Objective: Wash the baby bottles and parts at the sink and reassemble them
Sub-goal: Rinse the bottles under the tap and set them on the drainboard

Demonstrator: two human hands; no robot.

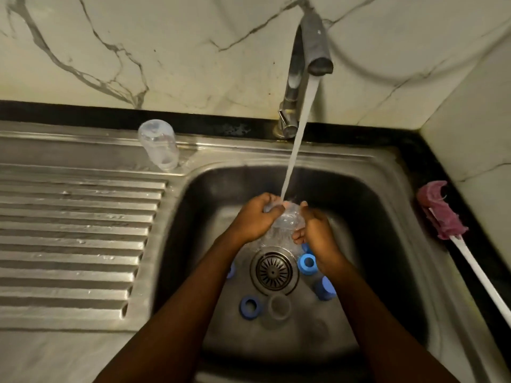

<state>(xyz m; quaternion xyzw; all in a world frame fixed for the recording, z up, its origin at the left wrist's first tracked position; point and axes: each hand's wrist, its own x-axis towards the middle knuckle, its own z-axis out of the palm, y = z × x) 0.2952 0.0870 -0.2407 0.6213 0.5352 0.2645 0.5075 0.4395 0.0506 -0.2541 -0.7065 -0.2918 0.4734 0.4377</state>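
Over the basin of a stainless-steel sink (431, 286), both hands hold a clear baby bottle (289, 226) under running water. The left hand (253, 218) has its fingers curled round the bottle's far end, right where the stream (300, 134) lands. The right hand (318, 230) grips the bottle's side lower down, with fingertips wrapped onto the plastic. The water falls at a slant from a chrome tap (302, 59) mounted on the back edge of the sink.

On the basin floor below the hands lies a round drain strainer (273, 270) with bottle parts scattered about it. A blue screw ring (307, 264) lies just to the strainer's right, beside the right wrist. Another blue part (326, 288) lies nearer, partly behind the right forearm. A second blue ring (250, 306) lies on the near side, next to a greyish translucent cap (279, 306). A sliver of blue (231, 269) shows at the edge of the left forearm.

To the left, a ribbed steel drainboard (69, 230) is beaded with drops, and a second clear bottle (159, 145) stands on end at its back corner. A black countertop (431, 167) frames the sink. On its right side lies a bottle brush (439, 214) with a pink sponge head and a long white handle. White marble with grey veins (124, 64) covers the walls, and a thin hose (387, 74) loops across it behind the tap. The light is dim and yellowish.
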